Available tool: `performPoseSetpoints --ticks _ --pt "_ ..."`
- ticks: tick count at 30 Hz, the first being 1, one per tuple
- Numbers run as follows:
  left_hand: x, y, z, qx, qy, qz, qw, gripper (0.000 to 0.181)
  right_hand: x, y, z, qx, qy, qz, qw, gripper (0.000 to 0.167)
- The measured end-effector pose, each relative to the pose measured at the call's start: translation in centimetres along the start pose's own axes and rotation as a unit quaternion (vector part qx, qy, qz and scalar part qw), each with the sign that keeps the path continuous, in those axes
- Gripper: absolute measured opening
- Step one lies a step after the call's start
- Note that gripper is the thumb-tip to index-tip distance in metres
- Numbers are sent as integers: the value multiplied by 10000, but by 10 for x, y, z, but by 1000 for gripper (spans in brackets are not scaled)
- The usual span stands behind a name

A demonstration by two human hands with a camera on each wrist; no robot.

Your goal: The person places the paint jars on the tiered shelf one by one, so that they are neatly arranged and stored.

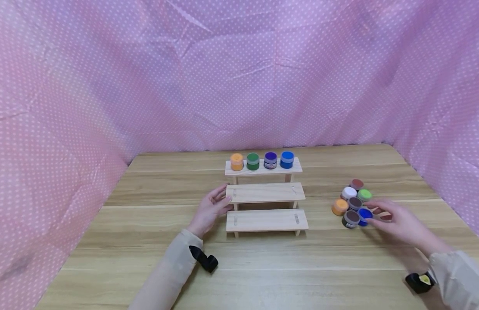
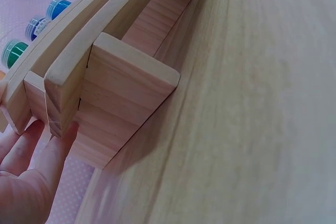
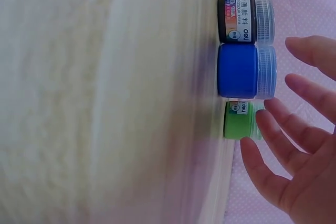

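Observation:
A three-tier wooden rack [image 1: 264, 220] stands mid-table, seen from its end in the left wrist view. Its middle shelf [image 1: 266, 192] is held at the left end by my left hand [image 1: 209, 211], thumb in front and fingers behind. On the top shelf [image 1: 262, 169] are several paint jars, orange [image 1: 237, 162], green [image 1: 253, 162], purple [image 1: 270, 160] and blue [image 1: 287, 160]. My right hand [image 1: 398, 224] reaches over the jar group at right, fingers spread beside a dark blue paint jar [image 3: 239, 71]; the right wrist view shows a gap between them.
Around the dark blue jar stand brown [image 1: 351, 219], orange [image 1: 340, 207], white [image 1: 348, 193], light green [image 1: 365, 195] and reddish-brown [image 1: 356, 184] jars. Another reddish-brown jar [image 1: 386, 218] is partly hidden by my right hand. A pink dotted cloth [image 1: 239, 86] hangs behind the wooden table [image 1: 282, 271].

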State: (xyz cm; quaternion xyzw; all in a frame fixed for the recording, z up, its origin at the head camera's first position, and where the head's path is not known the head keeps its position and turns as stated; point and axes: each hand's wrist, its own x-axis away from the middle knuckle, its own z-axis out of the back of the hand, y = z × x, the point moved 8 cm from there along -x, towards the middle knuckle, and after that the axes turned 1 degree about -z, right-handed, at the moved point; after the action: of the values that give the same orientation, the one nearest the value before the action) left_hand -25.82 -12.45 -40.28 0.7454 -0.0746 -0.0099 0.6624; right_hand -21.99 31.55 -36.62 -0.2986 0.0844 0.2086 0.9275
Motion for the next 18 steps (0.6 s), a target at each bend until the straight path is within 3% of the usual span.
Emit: performPoseSetpoints --ticks 18 --pt "1 2 0 -61 -9 -12 10000 54 3 3 -10 -1 -471 -403 9981 40"
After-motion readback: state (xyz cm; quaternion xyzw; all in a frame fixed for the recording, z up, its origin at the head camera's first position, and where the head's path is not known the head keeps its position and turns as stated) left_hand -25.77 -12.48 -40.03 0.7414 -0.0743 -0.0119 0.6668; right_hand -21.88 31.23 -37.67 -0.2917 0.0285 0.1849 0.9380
